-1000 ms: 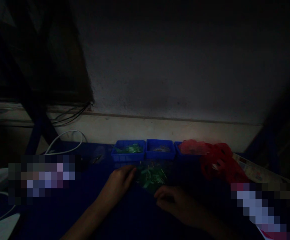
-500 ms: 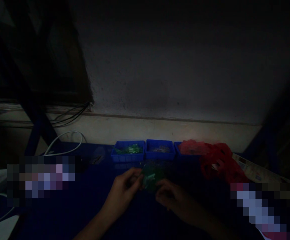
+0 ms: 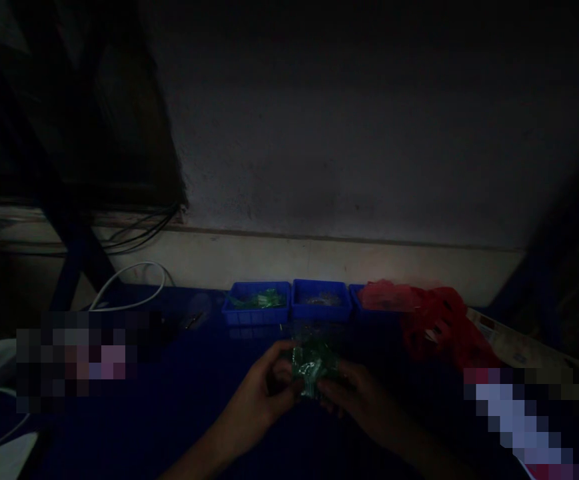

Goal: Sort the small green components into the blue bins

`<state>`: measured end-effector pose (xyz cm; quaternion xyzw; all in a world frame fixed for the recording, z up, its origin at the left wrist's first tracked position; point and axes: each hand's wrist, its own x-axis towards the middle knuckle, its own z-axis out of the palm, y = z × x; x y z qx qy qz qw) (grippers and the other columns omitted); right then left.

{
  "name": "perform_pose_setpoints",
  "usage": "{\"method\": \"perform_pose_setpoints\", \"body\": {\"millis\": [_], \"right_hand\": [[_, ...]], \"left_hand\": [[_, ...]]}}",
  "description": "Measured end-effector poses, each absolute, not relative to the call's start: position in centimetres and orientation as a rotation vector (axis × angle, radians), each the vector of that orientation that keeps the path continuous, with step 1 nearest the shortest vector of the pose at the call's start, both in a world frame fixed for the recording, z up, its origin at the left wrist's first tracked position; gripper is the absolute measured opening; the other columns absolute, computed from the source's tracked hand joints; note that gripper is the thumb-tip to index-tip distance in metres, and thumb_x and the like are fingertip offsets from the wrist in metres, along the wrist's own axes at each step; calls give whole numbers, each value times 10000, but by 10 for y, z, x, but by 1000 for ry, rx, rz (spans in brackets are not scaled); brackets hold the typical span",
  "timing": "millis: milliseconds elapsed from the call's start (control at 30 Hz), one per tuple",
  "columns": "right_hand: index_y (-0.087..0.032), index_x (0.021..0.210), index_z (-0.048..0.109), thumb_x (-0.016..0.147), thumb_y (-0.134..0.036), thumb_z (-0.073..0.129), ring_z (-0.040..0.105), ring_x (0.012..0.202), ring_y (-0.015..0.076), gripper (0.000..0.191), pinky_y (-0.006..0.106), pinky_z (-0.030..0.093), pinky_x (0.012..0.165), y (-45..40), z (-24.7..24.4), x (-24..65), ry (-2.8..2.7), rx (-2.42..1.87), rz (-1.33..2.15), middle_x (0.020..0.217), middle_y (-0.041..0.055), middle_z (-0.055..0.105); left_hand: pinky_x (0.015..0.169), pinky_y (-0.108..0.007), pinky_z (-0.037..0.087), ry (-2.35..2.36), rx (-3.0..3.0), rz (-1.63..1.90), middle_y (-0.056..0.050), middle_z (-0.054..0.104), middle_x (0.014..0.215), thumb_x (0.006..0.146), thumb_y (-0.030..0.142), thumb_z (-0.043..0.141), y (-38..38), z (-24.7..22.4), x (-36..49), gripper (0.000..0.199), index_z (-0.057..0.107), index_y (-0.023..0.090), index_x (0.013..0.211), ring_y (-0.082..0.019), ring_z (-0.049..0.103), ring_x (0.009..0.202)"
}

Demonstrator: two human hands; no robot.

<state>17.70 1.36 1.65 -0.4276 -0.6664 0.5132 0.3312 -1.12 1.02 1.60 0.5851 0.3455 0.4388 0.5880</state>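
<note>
Between my hands, over the dark blue tabletop, is a shiny, see-through green plastic packet (image 3: pixel 312 367). My left hand (image 3: pixel 272 383) pinches its left edge between thumb and fingers. On the other side, my right hand (image 3: pixel 352 393) has its thumb and fingers closed on the lower right part. The light is dim, so I cannot make out what the packet contains. Just behind it stand a blue bin (image 3: pixel 256 317) with green plastic pieces and a middle blue bin (image 3: pixel 322 310) with small clear pieces.
A third blue bin (image 3: pixel 356 303) holds pinkish-red material, and red netting or ribbon (image 3: pixel 442 320) spills to its right. A white cable (image 3: pixel 162 280) loops at the back left. Behind the table is a wall (image 3: pixel 349 167). Blurred-out patches cover items at both sides.
The packet has turned and now catches more light. My right hand has come in against it and grips it; my left hand has shifted slightly right.
</note>
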Motion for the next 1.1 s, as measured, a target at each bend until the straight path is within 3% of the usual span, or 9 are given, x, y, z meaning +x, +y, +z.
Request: {"method": "perform_pose_setpoints", "body": {"millis": [67,133,367,567,767,1100], "right_hand": [[-166,895,621,817,-414,555,541,579,125,268,234,409,530,14,19,178,-1712,-1091,1361,670,-11,587],[-170,918,622,810,-403,574,533,581,118,261,230,404,529,15,20,178,-1689,-1060,1389,678,-15,580],[-187,970,571,785,-356,600,525,565,107,252,220,391,507,15,18,179,-1629,-1065,1442,674,-28,581],[-193,937,549,791,-366,588,521,552,99,231,215,389,504,15,19,178,-1600,-1060,1416,666,-38,571],[-198,903,586,782,-365,590,515,541,102,206,221,381,502,15,19,178,-1605,-1082,1415,654,-33,576],[-191,818,587,804,-364,573,523,554,107,174,229,397,526,15,20,178,-1656,-1099,1381,650,-36,565]], "left_hand": [[708,-315,447,801,1365,1020,-34,657,868,801,198,627,10,11,-12,559,366,207,1295,-189,617,792],[728,-329,450,796,1387,1017,-49,656,911,805,199,618,10,8,-13,608,328,217,1338,-204,616,826],[686,-313,456,1023,1697,937,-37,669,839,806,259,568,11,15,-15,278,631,187,1067,-208,598,768],[666,-293,465,1050,1649,973,-37,677,857,804,259,576,10,13,-16,436,541,202,1236,-198,603,757],[809,-344,465,929,1544,1057,-65,667,1023,807,227,603,11,12,-15,550,426,231,1328,-216,612,885],[607,-292,439,1046,1585,1015,-51,664,869,830,281,563,9,17,-16,525,413,191,1325,-191,584,706]]}}
